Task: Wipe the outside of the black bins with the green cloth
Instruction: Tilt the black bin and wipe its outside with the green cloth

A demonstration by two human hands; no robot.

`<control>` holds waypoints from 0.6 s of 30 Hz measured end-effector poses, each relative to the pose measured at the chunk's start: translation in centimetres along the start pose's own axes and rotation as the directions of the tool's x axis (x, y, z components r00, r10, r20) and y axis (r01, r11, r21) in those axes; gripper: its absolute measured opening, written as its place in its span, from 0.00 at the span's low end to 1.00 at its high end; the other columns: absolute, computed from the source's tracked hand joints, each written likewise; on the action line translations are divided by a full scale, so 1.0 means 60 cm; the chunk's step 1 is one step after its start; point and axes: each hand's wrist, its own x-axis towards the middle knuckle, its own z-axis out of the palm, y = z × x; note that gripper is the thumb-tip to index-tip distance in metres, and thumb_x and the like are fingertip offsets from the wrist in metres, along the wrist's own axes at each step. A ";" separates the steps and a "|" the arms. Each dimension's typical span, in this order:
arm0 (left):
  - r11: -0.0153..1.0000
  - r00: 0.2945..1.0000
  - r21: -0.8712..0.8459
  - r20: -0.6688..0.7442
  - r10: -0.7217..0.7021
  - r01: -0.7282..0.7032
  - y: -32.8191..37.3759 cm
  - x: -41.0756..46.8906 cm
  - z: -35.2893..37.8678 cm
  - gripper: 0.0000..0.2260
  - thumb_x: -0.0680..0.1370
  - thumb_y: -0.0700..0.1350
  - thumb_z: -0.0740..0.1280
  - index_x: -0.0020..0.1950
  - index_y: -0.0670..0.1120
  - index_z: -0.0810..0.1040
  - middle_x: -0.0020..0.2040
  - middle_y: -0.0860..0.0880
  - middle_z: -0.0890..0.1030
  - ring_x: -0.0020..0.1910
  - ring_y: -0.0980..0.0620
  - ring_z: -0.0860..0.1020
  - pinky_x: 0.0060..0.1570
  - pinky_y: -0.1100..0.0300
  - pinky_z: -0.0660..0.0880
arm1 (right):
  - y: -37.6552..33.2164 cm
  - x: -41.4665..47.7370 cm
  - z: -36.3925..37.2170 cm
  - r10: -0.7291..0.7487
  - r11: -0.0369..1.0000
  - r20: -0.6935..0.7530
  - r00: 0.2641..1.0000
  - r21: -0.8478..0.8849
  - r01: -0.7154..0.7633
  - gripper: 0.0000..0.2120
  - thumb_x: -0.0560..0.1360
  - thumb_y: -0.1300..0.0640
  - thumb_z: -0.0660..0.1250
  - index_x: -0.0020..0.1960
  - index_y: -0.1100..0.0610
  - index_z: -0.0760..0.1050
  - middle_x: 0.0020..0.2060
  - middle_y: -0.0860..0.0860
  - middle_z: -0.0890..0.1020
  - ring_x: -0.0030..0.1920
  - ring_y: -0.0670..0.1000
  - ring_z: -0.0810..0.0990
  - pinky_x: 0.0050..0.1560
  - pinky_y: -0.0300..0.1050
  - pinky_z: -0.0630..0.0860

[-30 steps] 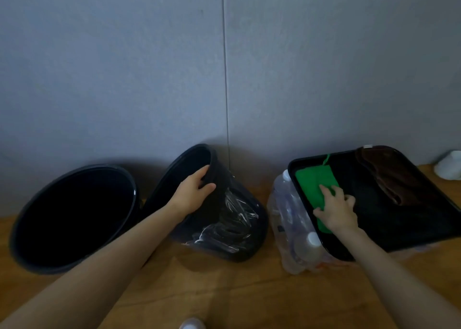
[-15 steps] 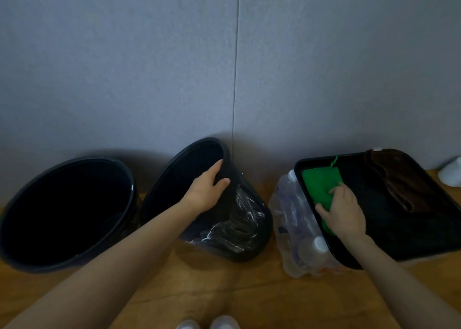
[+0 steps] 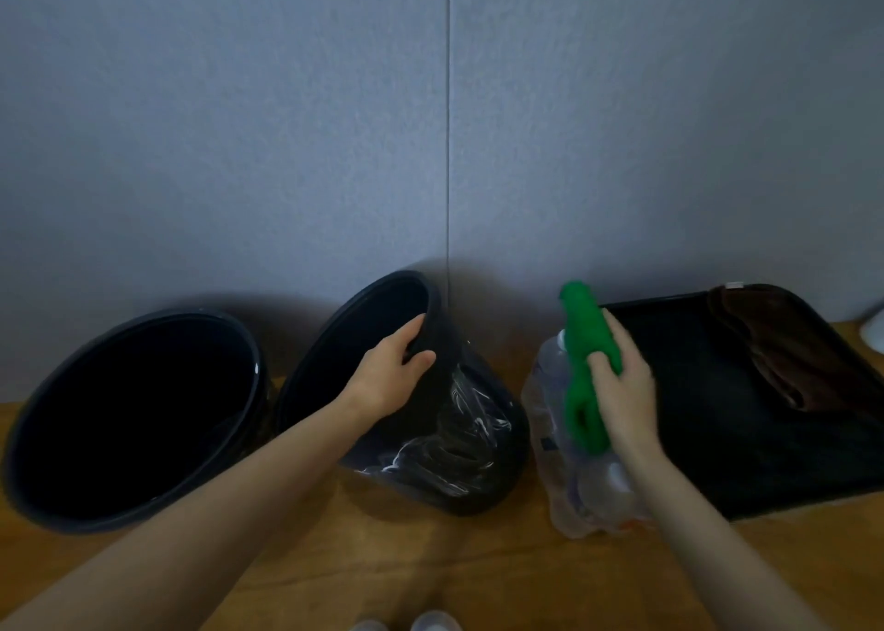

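Observation:
Two black bins stand on the wooden floor against the grey wall. The larger bin [image 3: 134, 420] is at the left, its mouth facing me. The middle bin [image 3: 459, 448] is tilted, with clear plastic film round its lower part. My left hand [image 3: 390, 374] grips its rim, thumb outside and fingers inside. My right hand [image 3: 622, 391] holds the green cloth [image 3: 581, 367], lifted off the black tray [image 3: 746, 391] and hanging bunched over the pack of bottles.
A shrink-wrapped pack of clear bottles [image 3: 569, 482] lies between the middle bin and the tray. A brown cloth [image 3: 775, 343] lies in the tray's far right part. A white object [image 3: 873, 326] sits at the right edge. My shoe tips [image 3: 406, 623] show below.
My right hand has picked the green cloth up out of the tray and brought it left, over the bottles. My left hand keeps its grip on the tilted bin's rim.

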 end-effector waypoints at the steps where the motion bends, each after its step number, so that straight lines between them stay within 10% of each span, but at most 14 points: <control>1: 1.000 1.000 -0.010 -0.014 -0.004 0.004 -0.004 0.000 -0.003 0.24 0.80 0.41 0.59 0.75 0.52 0.58 0.68 0.45 0.72 0.65 0.46 0.72 0.63 0.45 0.73 | -0.006 -0.017 0.027 -0.010 0.999 0.026 1.000 0.045 0.008 0.27 0.75 0.68 0.59 0.71 0.50 0.65 0.64 0.48 0.72 0.63 0.48 0.72 0.66 0.50 0.69; 7: 0.999 0.997 -0.040 -0.072 0.016 -0.019 -0.019 0.006 -0.005 0.23 0.80 0.41 0.59 0.75 0.51 0.59 0.67 0.53 0.71 0.67 0.52 0.70 0.67 0.55 0.67 | -0.033 -0.131 0.191 -0.118 0.987 0.269 0.956 -0.077 0.143 0.27 0.77 0.54 0.59 0.69 0.35 0.52 0.67 0.47 0.63 0.66 0.43 0.62 0.59 0.33 0.65; 13: 0.999 0.997 -0.033 -0.073 0.017 -0.020 -0.019 0.021 0.000 0.24 0.80 0.44 0.59 0.75 0.51 0.58 0.71 0.48 0.70 0.68 0.50 0.70 0.68 0.48 0.68 | -0.001 -0.124 0.228 -0.178 0.913 0.177 0.968 -0.336 0.229 0.28 0.74 0.41 0.45 0.74 0.41 0.48 0.76 0.47 0.55 0.74 0.47 0.47 0.68 0.50 0.47; 18: 0.996 0.994 -0.090 -0.111 -0.018 0.008 -0.023 0.018 -0.016 0.23 0.80 0.41 0.59 0.75 0.52 0.60 0.68 0.48 0.73 0.66 0.49 0.72 0.67 0.47 0.69 | 0.084 -0.077 0.206 0.067 0.965 0.135 0.989 -0.259 -0.030 0.25 0.77 0.48 0.50 0.74 0.48 0.57 0.74 0.51 0.59 0.74 0.54 0.56 0.73 0.59 0.56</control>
